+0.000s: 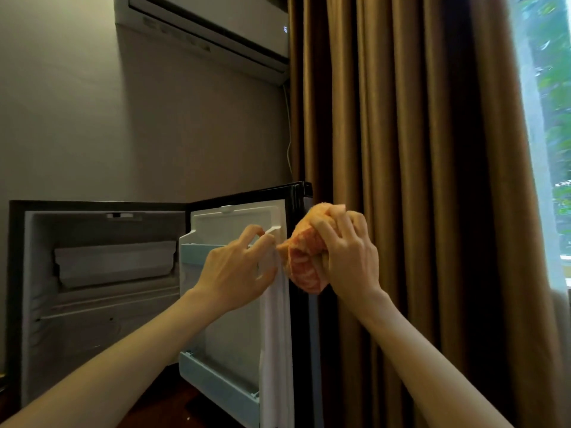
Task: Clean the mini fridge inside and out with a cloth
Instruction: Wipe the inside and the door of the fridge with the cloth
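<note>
Head view looks into an open mini fridge (92,319) at 9 o'clock in the frame. Its door (228,319) is swung wide toward the centre, with the inner liner facing the camera.

The left hand (238,273) sits on the upper free edge of the door. Its fingers are curled onto the white door gasket (276,322) and seem to pinch or peel the seal's lip outward. The right hand (349,257) is closed around a bunched orange cloth (304,261), which is held just beside the door's edge at 3 o'clock from the left hand. A corner of the cloth touches or nearly touches the gasket; I cannot tell which.

The step in hand looks like wiping the door seal, part of the inside cleaning. One hand opens the fold so the cloth can get into it.

The next move probably calls for pressing a cloth corner into the gasket groove and drawing it down toward 6 o'clock. The left hand would shift along to keep the lip open without tugging the seal from its channel.

The cabinet walls, the freezer flap (114,264), the upper door shelf (197,253) and the lower door shelf (216,381) show no sign either way of having been wiped. The outside panel of the door is hidden.

A brown curtain (417,180) hangs close behind the door at 3 o'clock, and an air conditioner (216,26) is mounted at 12 o'clock.
</note>
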Tool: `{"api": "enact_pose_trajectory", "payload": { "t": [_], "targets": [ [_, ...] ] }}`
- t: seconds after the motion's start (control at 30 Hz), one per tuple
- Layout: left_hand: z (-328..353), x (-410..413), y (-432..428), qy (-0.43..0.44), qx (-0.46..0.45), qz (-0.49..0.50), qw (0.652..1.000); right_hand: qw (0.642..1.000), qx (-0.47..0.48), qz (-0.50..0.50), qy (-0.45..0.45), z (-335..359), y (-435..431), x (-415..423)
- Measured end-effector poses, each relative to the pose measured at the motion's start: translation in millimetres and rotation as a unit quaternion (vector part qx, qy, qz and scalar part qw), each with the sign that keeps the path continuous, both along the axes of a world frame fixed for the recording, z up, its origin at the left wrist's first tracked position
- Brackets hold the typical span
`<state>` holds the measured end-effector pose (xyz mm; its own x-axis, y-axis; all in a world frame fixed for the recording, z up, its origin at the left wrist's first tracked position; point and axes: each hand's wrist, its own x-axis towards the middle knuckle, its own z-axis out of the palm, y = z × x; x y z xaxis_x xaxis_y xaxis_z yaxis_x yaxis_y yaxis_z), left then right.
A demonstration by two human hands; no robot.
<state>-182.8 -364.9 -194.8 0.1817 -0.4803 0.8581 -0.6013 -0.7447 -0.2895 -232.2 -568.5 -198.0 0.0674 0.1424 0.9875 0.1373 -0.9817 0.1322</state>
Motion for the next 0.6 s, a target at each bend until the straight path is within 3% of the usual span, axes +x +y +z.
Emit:
{"api": "enact_pose_trajectory", "payload": {
  "t": [0.33,0.6],
  "targets": [
    [1.1,-16.0,-17.9,-0.001,-0.03,0.042,0.999,0.996,0.036,0.066,0.037,-18.2,5.6,0.8],
    [-0.3,-11.3,-17.2,-0.01,-0.029,0.045,0.999,0.99,0.006,0.096,0.101,-33.8,9.2,-4.4]
  ]
}}
